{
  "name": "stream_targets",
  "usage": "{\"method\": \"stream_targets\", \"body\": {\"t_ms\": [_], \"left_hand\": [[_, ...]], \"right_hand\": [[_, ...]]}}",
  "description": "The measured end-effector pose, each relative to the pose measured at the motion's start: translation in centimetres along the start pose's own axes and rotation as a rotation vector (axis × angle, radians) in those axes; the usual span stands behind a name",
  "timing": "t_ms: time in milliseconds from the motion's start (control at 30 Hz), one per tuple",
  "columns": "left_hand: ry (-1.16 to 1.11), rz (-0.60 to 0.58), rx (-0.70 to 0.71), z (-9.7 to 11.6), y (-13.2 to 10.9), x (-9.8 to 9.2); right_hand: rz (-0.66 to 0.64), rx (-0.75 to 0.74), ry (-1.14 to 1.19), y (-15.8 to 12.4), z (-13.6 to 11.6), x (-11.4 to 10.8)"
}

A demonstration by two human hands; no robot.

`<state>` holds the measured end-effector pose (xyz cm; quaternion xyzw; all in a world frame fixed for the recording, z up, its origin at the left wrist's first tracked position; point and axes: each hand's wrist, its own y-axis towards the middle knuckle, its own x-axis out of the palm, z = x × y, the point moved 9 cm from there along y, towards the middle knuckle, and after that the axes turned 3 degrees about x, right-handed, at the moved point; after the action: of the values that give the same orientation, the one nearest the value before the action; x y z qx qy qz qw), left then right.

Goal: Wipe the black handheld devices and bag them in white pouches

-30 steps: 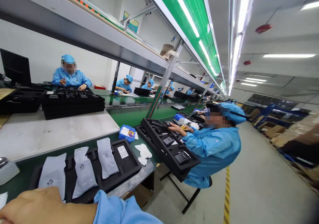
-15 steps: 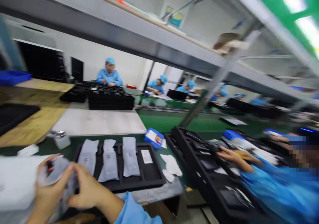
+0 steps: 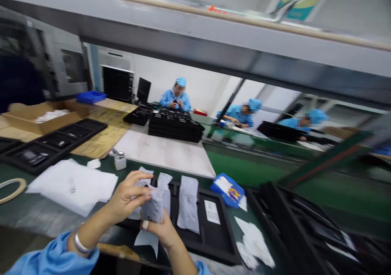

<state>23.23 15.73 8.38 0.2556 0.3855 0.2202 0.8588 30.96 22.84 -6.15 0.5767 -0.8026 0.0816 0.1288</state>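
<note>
Over the left part of a black foam tray point(image 3: 218, 236), I hold a small item wrapped in a translucent white bag point(image 3: 153, 207). My right hand point(image 3: 165, 228) wraps round its lower part, with a white band on one finger. At the bag's upper end, the fingertips of my left hand point(image 3: 130, 195) pinch the edge. A loose flap of the bag point(image 3: 147, 242) hangs below my right hand. Similar wrapped packets lie in the tray, one of them point(image 3: 188, 205) in full view and others partly behind my hands. What is inside the bags is hidden.
White sheets or bags point(image 3: 75, 185) lie to the left, near a tape roll point(image 3: 14, 189) and a small dispenser bottle point(image 3: 120, 161). A blue box point(image 3: 227, 190) and crumpled white paper point(image 3: 255, 242) are on the right. Black trays point(image 3: 305, 226) stand beyond. Co-workers sit across the line.
The view has swung left, so the nearby co-worker at right is out of frame. My hands have brought the wrapped item over the tray, and my left hand has moved to its upper edge.
</note>
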Motion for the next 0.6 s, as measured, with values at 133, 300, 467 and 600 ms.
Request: {"method": "stream_targets", "body": {"t_ms": [133, 300, 467, 600], "left_hand": [[0.032, -0.053, 0.127, 2.1, 3.6, 2.8], [0.002, -0.099, 0.161, 6.2, 8.6, 9.1], [-0.089, -0.144, 0.072, 7.7, 14.3, 16.4], [-0.117, -0.153, 0.066, 6.3, 16.4, 21.5]], "right_hand": [[-0.005, 0.109, 0.164, -2.2, -0.3, -2.1], [0.175, 0.005, 0.213, -6.6, -2.8, -8.3], [0.497, -0.138, -0.029, -11.6, -5.6, -17.4], [0.82, -0.121, -0.361, -14.1, -6.9, -25.0]]}}
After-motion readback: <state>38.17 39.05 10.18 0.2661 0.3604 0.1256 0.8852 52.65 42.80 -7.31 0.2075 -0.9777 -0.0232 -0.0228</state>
